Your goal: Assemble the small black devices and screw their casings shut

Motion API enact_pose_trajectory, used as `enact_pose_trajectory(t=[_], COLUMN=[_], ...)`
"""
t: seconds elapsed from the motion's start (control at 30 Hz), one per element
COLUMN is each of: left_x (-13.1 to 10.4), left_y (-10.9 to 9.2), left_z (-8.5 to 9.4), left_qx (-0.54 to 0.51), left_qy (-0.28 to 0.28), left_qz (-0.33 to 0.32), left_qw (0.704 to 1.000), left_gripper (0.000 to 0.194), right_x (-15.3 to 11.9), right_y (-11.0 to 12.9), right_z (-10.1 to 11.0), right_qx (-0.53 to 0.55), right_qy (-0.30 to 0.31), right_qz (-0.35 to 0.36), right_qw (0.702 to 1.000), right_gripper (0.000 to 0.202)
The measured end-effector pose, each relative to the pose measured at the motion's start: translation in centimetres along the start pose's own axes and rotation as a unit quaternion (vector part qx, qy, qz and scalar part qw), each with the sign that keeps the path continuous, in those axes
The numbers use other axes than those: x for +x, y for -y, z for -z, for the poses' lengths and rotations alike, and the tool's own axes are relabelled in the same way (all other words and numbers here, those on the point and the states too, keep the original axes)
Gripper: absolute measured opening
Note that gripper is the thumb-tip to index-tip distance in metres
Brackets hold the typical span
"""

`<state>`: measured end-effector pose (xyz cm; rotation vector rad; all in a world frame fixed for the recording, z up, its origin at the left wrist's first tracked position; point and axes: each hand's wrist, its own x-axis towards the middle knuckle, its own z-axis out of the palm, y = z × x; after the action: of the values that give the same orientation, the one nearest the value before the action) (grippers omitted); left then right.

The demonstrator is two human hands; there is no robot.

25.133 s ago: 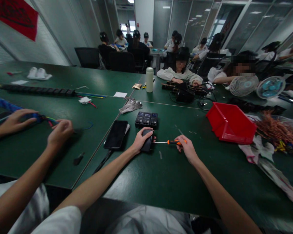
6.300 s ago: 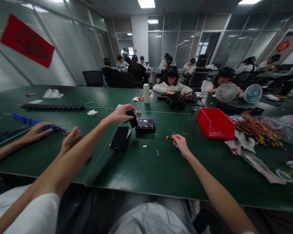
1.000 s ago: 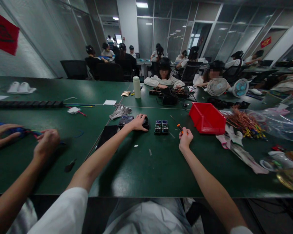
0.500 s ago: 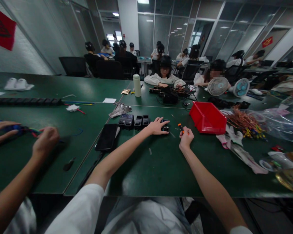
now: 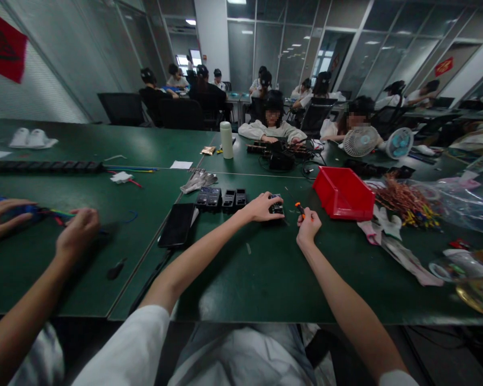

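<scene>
From my seat I've got both arms in view. L forearm slants up from btm-left to just R of ctr, elbow slightly bent, white short sleeve ending near it. L hand is palm-down, wrist approx. straight; fingers & thumb spread apart, tips pointing R; can't tell how firmly they press. R forearm leans up-left from btm-right corner area. R hand, R of ctr, is mostly closed, knuckles up, w/ its fingers curled in. Hands near each other, not touching.
</scene>
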<state>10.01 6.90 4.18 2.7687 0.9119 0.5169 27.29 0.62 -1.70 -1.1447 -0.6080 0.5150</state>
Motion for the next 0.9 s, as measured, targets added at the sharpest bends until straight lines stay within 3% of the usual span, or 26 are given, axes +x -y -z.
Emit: enact_pose_trajectory(t=[0.23,0.4,0.53,0.8,0.9], left_x=[-0.5,-0.5,-0.7,-0.2,0.0], left_y=[-1.0,-0.1,-0.1,1.3,2.5], left_z=[0.8,1.2,0.9,2.0,2.4], left_qx=[-0.024,-0.102,-0.155,-0.054,0.012], left_qy=[-0.010,-0.049,-0.048,-0.093,-0.064], left_qz=[-0.021,0.033,0.054,0.084,0.079], left_qw=[0.999,0.993,0.985,0.991,0.995], left_gripper=[0.066,0.067,0.061,0.068,0.071], right_x=[-0.1,-0.1,-0.2,-0.1,-0.1], right_y=[0.4,0.4,0.5,0.3,0.3], right_z=[0.1,0.1,0.1,0.1,0.0], right_qx=[-0.010,-0.009,-0.012,-0.013,-0.017], right_qy=[-0.001,0.003,0.010,0.014,0.016], right_qz=[-0.003,-0.003,-0.002,-0.003,-0.006], right_qw=[1.000,1.000,1.000,1.000,1.000], right_gripper=[0.030,0.030,0.030,0.030,0.031])
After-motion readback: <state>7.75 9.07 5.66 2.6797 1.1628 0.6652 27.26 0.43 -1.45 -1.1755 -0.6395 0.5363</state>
